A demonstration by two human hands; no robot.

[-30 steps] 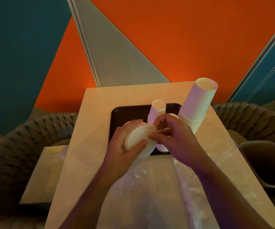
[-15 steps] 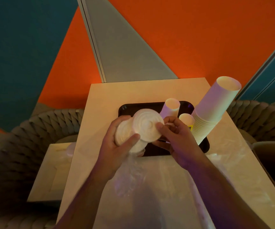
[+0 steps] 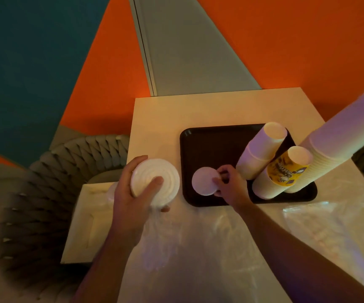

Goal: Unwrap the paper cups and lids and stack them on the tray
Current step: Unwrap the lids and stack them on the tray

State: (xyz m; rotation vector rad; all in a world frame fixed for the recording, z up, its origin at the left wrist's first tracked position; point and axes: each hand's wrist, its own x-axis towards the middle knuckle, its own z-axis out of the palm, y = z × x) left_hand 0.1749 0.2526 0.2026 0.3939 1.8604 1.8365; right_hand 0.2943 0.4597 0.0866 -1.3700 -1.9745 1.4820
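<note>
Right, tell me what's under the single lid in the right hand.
The dark tray lies beneath the single lid, which the right hand pinches at its edge. The lid covers that patch, so whether it touches the tray is hidden.

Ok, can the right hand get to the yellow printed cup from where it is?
Probably yes: the right hand pinches a single lid over the tray, but the white cup stack stands partly between.

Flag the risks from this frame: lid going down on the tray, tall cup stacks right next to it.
1. The right hand sets a single lid on the tray right beside the cup stacks; a knock on withdrawal could topple them.
2. The left hand grips the lid stack over the table edge; a slip would drop lids off the table.
</note>
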